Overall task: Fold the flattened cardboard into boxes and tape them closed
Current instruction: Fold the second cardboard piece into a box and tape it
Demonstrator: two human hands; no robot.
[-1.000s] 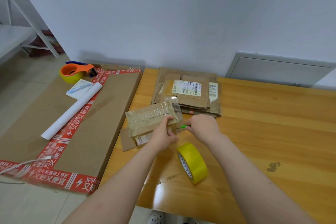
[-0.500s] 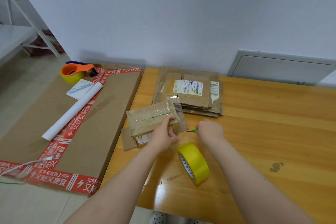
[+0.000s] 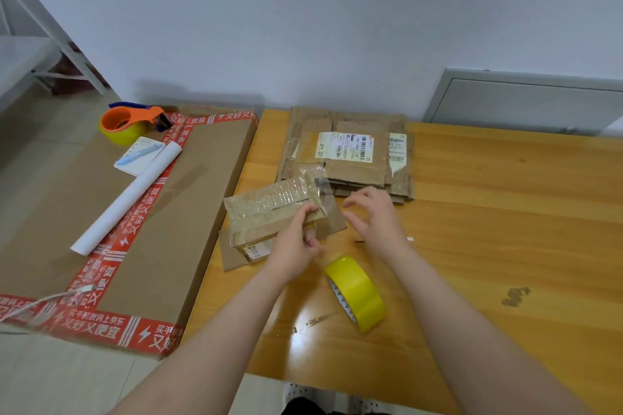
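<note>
A small cardboard box (image 3: 266,212), wrapped in clear tape, lies near the left edge of the wooden table (image 3: 488,212). My left hand (image 3: 296,239) grips its right end, thumb on top. A loose tail of clear tape (image 3: 320,187) sticks up from that end. My right hand (image 3: 374,216) hovers just right of the tail, fingers spread and empty. A thin tool (image 3: 409,238) lies on the table under my right wrist, mostly hidden. A yellow tape roll (image 3: 357,293) stands on edge close to me. Flattened cardboard is stacked (image 3: 350,162) behind the box.
A large flat carton with red printed tape (image 3: 175,212) lies left of the table. On it are an orange tape dispenser (image 3: 131,123), a notepad with a pen (image 3: 140,155), a white paper roll (image 3: 124,202) and a white cable (image 3: 33,303). A grey panel (image 3: 526,101) leans on the wall.
My right hand drew back with the green-handled tool, set it down on the table, and has risen empty toward the tape tail. My left hand keeps its grip on the box.
</note>
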